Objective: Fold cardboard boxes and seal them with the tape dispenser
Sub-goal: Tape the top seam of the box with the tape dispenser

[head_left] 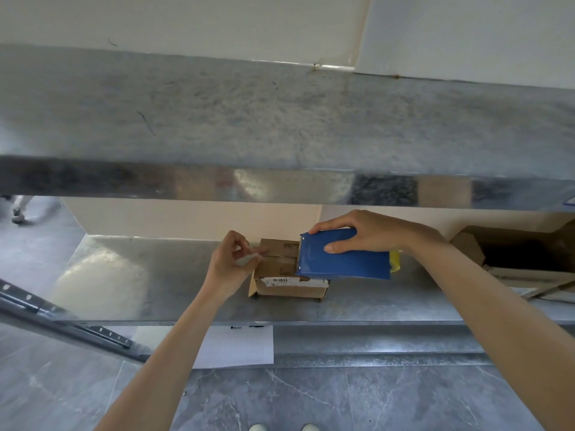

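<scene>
So the little cardboard box (289, 289) is sitting on the metal bench (155, 275), pretty much dead centre of the view, with its flaps folded shut on top and a barcode label (280, 280) on the front side. A strip of clear tape (281, 259) seems to run across the top seam, though it's hard to make out.

The blue tape dispenser (351, 262) is on the box's 3 o'clock end, resting on or just over the top. It covers that corner and sticks out past it. A bit of the yellow tape roll (394, 259) pokes out at the dispenser's 3 o'clock edge. The right hand (367, 233) is wrapped over the dispenser, fingers on top and thumb flat on the blue side.

The left hand (231, 264) is at the box's 9 o'clock edge. Its thumb and fingertips are pinched together at the top corner, looks like on the tape end, but I can't say for sure.

Further out at 3 o'clock there's a bigger open box (513, 247) with loose cardboard by it. A metal shelf (280, 119) runs across at 12 o'clock above everything. At 6 o'clock a sheet of paper (239, 346) hangs off the bench front, with grey floor (311, 399) tiles below that.
</scene>
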### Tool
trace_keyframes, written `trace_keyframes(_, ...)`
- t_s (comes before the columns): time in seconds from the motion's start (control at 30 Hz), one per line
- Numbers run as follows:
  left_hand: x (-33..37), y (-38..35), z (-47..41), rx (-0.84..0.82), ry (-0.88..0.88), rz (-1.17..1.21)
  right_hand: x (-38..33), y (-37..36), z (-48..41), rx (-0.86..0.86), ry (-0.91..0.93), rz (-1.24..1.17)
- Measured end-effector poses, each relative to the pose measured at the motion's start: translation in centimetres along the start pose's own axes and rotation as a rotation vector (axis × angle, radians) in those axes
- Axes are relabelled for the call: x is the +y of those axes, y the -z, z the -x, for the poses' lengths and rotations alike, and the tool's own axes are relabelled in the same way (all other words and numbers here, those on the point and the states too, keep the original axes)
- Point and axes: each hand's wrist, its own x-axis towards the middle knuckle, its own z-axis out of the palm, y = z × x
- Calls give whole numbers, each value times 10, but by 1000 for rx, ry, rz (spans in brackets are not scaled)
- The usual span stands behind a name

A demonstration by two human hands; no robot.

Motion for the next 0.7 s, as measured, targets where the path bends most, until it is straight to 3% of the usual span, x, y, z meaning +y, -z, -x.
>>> trace_keyframes(0.3, -5, 2, -3, -31, 14, 108, -12, 2, -8, -29, 2, 61)
trace_keyframes(0.5, 14, 16, 0, -59, 95, 357, -19, 3, -20, -61, -13, 118)
trace_keyframes(0.7, 12, 14, -4, 67, 183, 175, -16, -4, -21, -66, -2, 100)
